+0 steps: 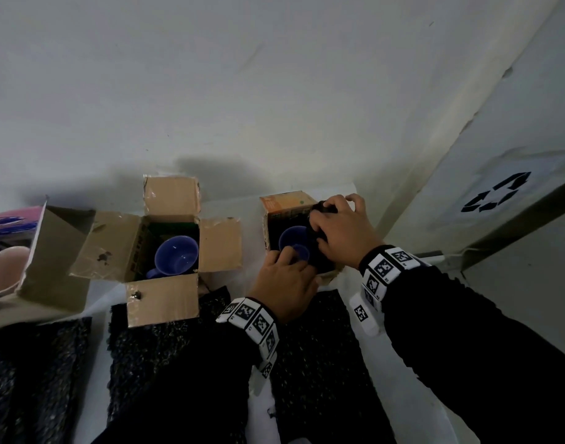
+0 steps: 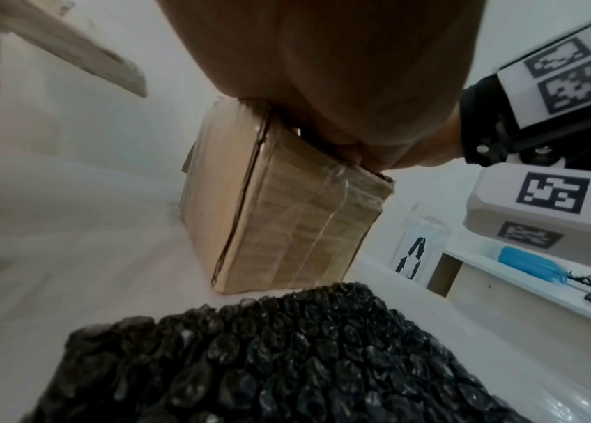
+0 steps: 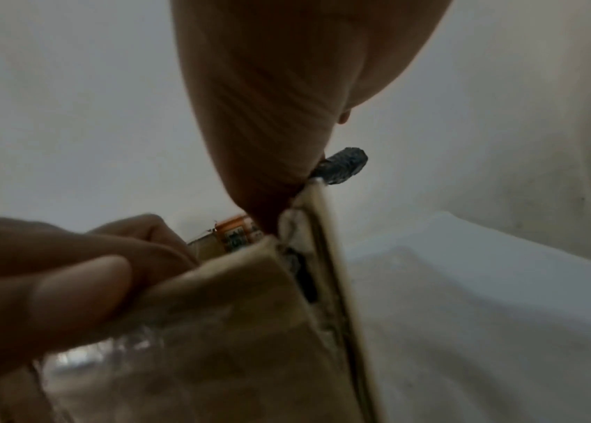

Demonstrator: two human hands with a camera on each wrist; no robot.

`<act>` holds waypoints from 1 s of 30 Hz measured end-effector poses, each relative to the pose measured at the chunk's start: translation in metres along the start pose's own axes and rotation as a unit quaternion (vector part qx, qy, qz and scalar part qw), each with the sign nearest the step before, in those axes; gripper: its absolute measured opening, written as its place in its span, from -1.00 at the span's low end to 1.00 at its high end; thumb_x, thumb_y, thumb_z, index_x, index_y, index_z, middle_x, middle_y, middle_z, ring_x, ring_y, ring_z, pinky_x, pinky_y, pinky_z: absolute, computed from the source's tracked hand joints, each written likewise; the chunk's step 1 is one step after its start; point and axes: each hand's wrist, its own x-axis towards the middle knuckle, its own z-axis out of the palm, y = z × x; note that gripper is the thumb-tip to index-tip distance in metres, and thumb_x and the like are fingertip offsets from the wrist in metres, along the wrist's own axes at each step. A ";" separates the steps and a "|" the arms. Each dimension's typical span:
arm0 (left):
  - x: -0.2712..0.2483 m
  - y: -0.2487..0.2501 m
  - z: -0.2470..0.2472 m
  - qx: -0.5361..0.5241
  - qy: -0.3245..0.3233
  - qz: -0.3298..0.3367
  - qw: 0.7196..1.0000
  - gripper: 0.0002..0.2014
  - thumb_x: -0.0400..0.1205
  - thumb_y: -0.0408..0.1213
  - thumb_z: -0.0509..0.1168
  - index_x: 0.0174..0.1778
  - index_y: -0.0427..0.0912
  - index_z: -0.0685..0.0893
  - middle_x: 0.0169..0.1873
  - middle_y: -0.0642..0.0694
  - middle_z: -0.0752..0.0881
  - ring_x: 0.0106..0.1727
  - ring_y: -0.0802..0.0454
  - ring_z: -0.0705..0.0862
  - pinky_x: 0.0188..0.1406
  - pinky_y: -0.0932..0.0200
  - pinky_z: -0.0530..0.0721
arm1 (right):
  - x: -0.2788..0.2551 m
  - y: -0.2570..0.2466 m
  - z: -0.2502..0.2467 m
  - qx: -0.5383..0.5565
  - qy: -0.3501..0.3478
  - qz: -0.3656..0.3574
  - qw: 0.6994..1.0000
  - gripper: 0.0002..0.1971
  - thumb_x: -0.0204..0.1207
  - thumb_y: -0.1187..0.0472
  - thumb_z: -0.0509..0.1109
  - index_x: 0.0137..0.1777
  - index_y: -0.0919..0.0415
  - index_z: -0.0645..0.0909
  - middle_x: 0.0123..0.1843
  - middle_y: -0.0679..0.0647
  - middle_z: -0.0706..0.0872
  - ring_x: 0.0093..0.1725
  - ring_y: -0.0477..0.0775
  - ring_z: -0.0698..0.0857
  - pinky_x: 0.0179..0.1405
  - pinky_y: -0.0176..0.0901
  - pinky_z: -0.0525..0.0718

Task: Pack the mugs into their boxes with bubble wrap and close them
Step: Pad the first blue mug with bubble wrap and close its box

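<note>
Both hands are at the small box (image 1: 289, 206) on the right of the white desk (image 1: 345, 331), where a blue mug (image 1: 292, 240) sits inside. The right hand (image 1: 342, 233) grips black bubble wrap (image 1: 319, 251) beside the mug. The left hand (image 1: 284, 280) rests on the near edge, fingers curled over it and touching the mug.

The head camera looks steeply down from above at the white surface (image 1: 403, 363) and the wall behind it. Each wrist camera sits low and very close, looking up along its palm, and all three views share the small cardboard box (image 1: 287, 208) (image 2: 287, 206) (image 3: 236, 329).
</note>
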 end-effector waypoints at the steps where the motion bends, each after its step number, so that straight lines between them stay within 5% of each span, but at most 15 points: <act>1: 0.000 0.000 0.000 -0.001 0.006 0.003 1.000 -0.60 0.70 0.02 -0.01 -0.15 -0.04 0.70 -0.17 0.04 0.71 -0.01 -0.09 0.50 -0.07 -0.02 0.38 | 0.002 -0.003 0.001 0.007 -0.013 0.014 1.000 -0.80 0.36 0.11 0.37 -0.03 -0.03 0.48 -0.01 -0.10 0.71 0.37 0.13 0.41 0.32 0.16 0.08; 4: 0.000 -0.005 -0.002 -0.011 0.022 -0.008 1.000 -0.66 0.64 0.02 0.09 -0.08 -0.07 0.71 0.05 -0.07 0.65 0.04 -0.12 0.54 0.00 -0.01 0.40 | 0.002 -0.010 0.003 -0.003 0.010 0.076 0.997 -0.62 0.25 0.09 0.38 0.11 0.01 0.52 0.23 0.07 0.55 0.28 0.25 0.41 0.23 0.18 0.25; 6: -0.003 -0.012 -0.001 0.000 0.020 -0.019 1.000 -0.64 0.63 0.07 0.13 0.06 -0.09 0.70 0.16 -0.12 0.63 0.12 -0.14 0.56 0.16 -0.02 0.39 | 0.003 -0.010 0.004 0.004 0.024 0.122 0.992 -0.52 0.20 0.03 0.40 0.16 0.08 0.53 0.22 0.14 0.51 0.20 0.28 0.45 0.15 0.15 0.37; 9: -0.007 -0.017 0.003 0.025 -0.018 -0.003 1.000 -0.56 0.66 0.16 0.07 0.12 -0.07 0.68 0.05 -0.11 0.69 0.07 -0.15 0.61 0.21 -0.05 0.40 | 0.001 -0.010 0.008 0.047 0.056 0.122 0.990 -0.67 0.22 0.12 0.44 0.01 0.16 0.58 0.08 0.17 0.55 0.06 0.27 0.53 -0.03 0.08 0.48; 13: -0.004 -0.014 -0.001 0.038 -0.024 -0.004 0.999 -0.52 0.66 0.20 0.01 0.01 -0.07 0.70 -0.07 -0.08 0.71 -0.02 -0.13 0.62 0.17 -0.04 0.38 | -0.004 -0.021 0.016 0.016 0.098 0.125 0.987 -0.78 0.18 0.26 0.47 -0.15 0.08 0.63 -0.05 0.05 0.64 -0.04 0.22 0.55 -0.07 0.04 0.29; 16: -0.004 -0.013 -0.003 0.052 -0.015 -0.002 0.999 -0.50 0.65 0.21 0.01 0.00 -0.07 0.71 -0.08 -0.08 0.71 -0.03 -0.12 0.63 0.17 -0.04 0.36 | -0.004 -0.023 0.015 -0.010 0.090 0.166 0.982 -0.85 0.26 0.20 0.46 -0.18 -0.01 0.70 0.02 -0.03 0.68 0.07 0.20 0.51 -0.05 0.02 0.17; 20: -0.003 -0.008 -0.006 0.062 0.002 -0.023 0.998 -0.54 0.63 0.21 0.07 -0.09 -0.05 0.72 -0.14 -0.05 0.72 -0.06 -0.09 0.64 0.18 -0.12 0.31 | -0.003 -0.025 0.014 -0.027 0.046 0.172 0.984 -0.81 0.30 0.05 0.37 -0.23 0.11 0.75 0.11 0.00 0.65 0.17 0.23 0.42 0.07 0.11 0.19; 23: -0.003 -0.007 -0.006 0.063 0.005 -0.045 0.997 -0.53 0.64 0.22 0.05 -0.10 -0.02 0.74 -0.17 0.00 0.72 -0.05 -0.06 0.65 0.21 -0.20 0.27 | -0.002 -0.022 0.013 -0.024 0.020 0.151 0.988 -0.71 0.37 -0.08 0.35 -0.13 0.09 0.76 0.20 -0.04 0.59 0.23 0.21 0.38 0.11 0.11 0.15; 30: -0.008 -0.011 -0.006 0.046 0.001 -0.054 0.997 -0.56 0.65 0.21 0.00 -0.03 0.04 0.70 -0.10 0.06 0.73 0.01 -0.04 0.66 0.17 -0.19 0.26 | -0.002 -0.011 0.012 0.064 0.031 0.168 0.983 -0.80 0.54 0.13 0.32 0.04 -0.15 0.72 0.27 -0.18 0.59 0.25 0.13 0.32 0.13 0.09 0.10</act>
